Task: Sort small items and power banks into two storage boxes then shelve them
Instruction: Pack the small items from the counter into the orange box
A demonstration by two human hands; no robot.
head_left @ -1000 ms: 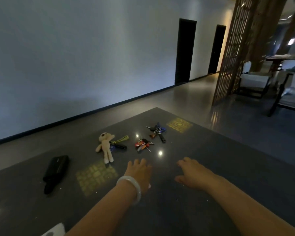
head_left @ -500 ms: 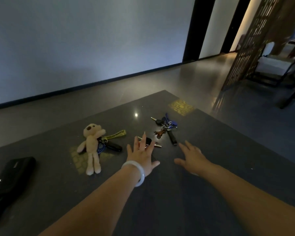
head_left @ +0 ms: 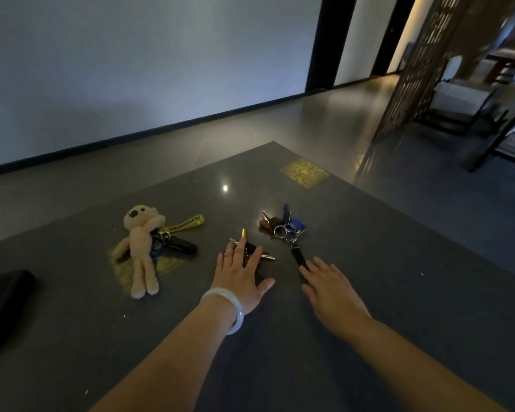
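Note:
Three key bunches lie on a dark grey table (head_left: 280, 352). The left one has a cream plush bear (head_left: 140, 248), a yellow strap and a black fob. My left hand (head_left: 241, 276), with a white bangle on the wrist, lies flat with spread fingers over the middle bunch (head_left: 254, 252) of red and silver keys. My right hand (head_left: 329, 285) is flat and spread, its fingertips touching the black fob of the right bunch (head_left: 286, 227), which carries blue and brown tags. Neither hand grips anything.
A black pouch-like object (head_left: 3, 295) rests at the table's left edge. Gold square patterns (head_left: 305, 173) mark the tabletop. Beyond the table are a grey floor, a pale wall, dark doorways and a wooden lattice screen (head_left: 419, 63) with chairs at the right.
The view has dropped and come closer to the table. Both hands reached forward: the left now covers the middle keys, the right touches the right bunch's fob.

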